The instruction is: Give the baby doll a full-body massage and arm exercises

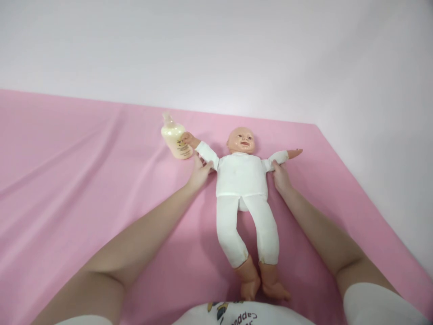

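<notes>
A baby doll (241,176) with a white cloth body lies face up, its head away from me and its arms spread. My left hand (200,172) is closed round the doll's arm on the left, the fingers partly behind the sleeve. On the other side, my right hand (280,175) grips the doll's arm on the right near the elbow, thumb on top. Close beyond my left hand is a pump bottle (177,141) of pale yellow liquid, which the doll's hand overlaps in view.
Pink cloth (84,189) covers the surface under the doll, with loose folds on the left. Its far edge runs behind the bottle and doll, and a white wall (216,54) rises beyond. The doll's feet (251,282) point toward my white shirt (243,313).
</notes>
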A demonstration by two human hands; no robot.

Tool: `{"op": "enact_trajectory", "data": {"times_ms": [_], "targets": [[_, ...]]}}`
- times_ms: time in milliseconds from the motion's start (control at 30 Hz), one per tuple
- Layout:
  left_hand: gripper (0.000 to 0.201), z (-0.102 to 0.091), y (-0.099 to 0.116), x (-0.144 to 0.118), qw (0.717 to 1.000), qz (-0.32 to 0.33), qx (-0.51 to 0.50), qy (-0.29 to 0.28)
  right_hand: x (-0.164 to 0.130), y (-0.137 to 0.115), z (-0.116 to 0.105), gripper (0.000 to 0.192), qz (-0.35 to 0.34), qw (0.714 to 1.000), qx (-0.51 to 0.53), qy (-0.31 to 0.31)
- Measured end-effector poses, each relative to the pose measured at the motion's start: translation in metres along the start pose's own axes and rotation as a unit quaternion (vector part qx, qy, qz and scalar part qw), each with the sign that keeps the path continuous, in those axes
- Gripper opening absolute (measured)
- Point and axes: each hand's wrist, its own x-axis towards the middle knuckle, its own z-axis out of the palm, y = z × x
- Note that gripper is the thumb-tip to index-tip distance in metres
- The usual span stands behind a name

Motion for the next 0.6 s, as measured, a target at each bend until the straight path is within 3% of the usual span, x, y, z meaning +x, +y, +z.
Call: {"op": "enact_trajectory", "data": {"times_ms": [133,600], "targets": [[0.072,0.001,0.008,-0.001,0.996,-0.063,-0.054,0.022,0.003,0.009,0.002,0.068,0.032,0.999,0.027,0.021],[0.04,0.006,0.018,-0.002,0.987,-0.103,-0.099,0.076,0.011,0.03,-0.008,0.067,-0.037,0.998,-0.052,-0.008]]}}
